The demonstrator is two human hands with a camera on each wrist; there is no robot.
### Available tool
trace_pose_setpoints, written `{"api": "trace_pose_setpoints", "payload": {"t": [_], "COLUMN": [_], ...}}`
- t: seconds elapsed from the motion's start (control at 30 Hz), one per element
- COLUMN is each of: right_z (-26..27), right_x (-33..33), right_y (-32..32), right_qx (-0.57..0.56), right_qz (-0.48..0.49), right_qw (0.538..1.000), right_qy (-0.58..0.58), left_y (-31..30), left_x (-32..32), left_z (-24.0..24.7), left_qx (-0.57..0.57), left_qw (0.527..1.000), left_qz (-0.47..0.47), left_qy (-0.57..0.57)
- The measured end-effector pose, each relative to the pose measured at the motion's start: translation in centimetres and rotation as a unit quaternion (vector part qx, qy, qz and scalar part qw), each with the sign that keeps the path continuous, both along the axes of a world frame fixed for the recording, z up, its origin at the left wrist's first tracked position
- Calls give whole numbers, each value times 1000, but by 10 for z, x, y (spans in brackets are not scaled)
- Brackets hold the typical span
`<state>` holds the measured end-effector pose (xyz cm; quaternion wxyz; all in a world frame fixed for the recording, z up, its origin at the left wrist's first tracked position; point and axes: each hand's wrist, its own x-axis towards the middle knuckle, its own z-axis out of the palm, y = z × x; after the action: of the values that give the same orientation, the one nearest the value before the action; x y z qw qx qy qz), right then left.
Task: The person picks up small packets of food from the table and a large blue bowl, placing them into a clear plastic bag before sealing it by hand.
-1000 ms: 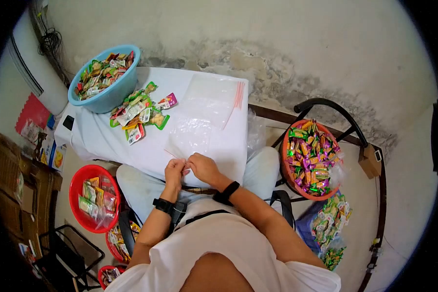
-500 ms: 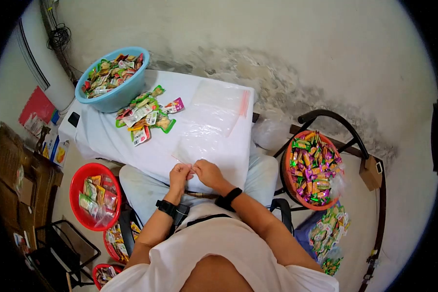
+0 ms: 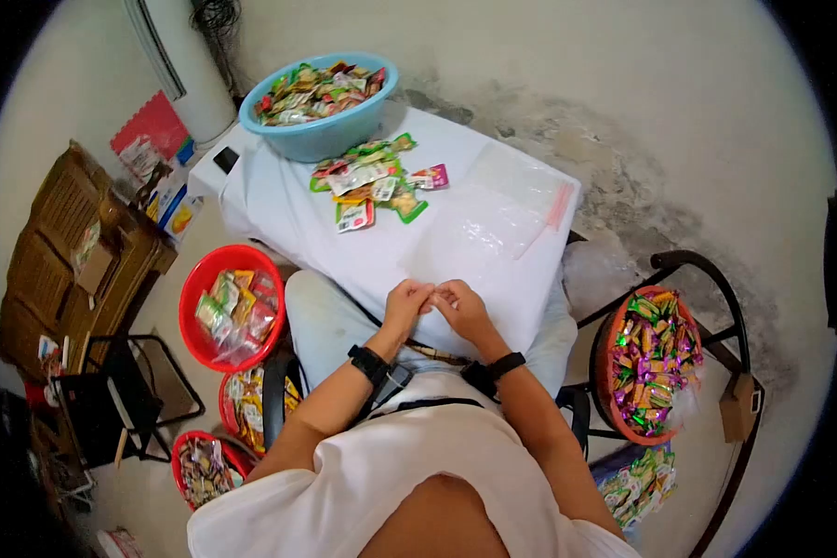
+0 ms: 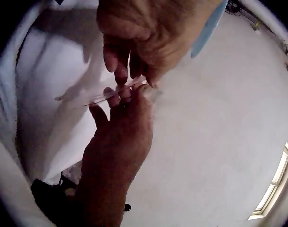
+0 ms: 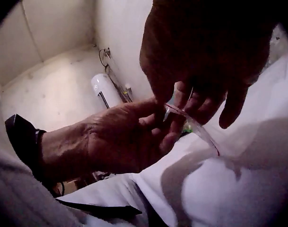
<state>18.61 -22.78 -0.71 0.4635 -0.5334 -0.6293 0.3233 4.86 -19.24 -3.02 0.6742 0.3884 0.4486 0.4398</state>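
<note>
Over the near edge of the white-covered table [image 3: 298, 219], both hands meet at the edge of a clear zip bag [image 5: 203, 132]. The left hand [image 3: 407, 305] pinches the bag's thin red-lined edge, thumb against fingers. Right beside it, the right hand [image 3: 463, 309] pinches the same edge, its fingertips close to the left's. In the left wrist view, the bag hangs off to the left of the fingers. Beyond the hands lie flat clear bags [image 3: 498, 209] with red strips. To their left is a pile of small snack packets [image 3: 363, 177].
A blue basin [image 3: 316, 139] full of packets stands at the table's far left, near a phone [image 3: 226, 160]. Red tubs [image 3: 188, 321] with packets are on the floor at left. An orange basket [image 3: 604, 358] of wrapped sweets is by a black chair frame [image 3: 744, 335] at right.
The head view has swung, so the table and basins appear farther right and tilted. Both hands stay together at the bag's edge, whose red strip shows less now.
</note>
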Motion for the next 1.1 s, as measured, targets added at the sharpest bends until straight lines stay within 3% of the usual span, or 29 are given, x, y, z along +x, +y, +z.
{"api": "trace_pose_setpoints", "payload": {"t": [0.23, 0.43, 0.57, 0.77, 1.1], "right_z": [-3, -13, -9, -18, -19], "right_x": [2, 1, 1, 3, 9], "right_y": [0, 6, 9, 9, 6], "right_qx": [55, -27, -39, -81, -92], "right_qz": [-13, -7, -20, -19, -9], "right_qw": [997, 999, 999, 996, 995], "right_qy": [-45, 39, -29, 39, 42], "left_y": [-4, -2, 4, 6, 7], "left_x": [2, -5, -9, -6, -3], "left_z": [12, 15, 8, 1, -5], "left_qx": [-11, 34, 45, 46, 49], "left_qw": [1000, 999, 998, 997, 996], "left_qz": [-4, -11, -31, -55, -66], "left_qy": [-25, -13, 21, -8, 29]}}
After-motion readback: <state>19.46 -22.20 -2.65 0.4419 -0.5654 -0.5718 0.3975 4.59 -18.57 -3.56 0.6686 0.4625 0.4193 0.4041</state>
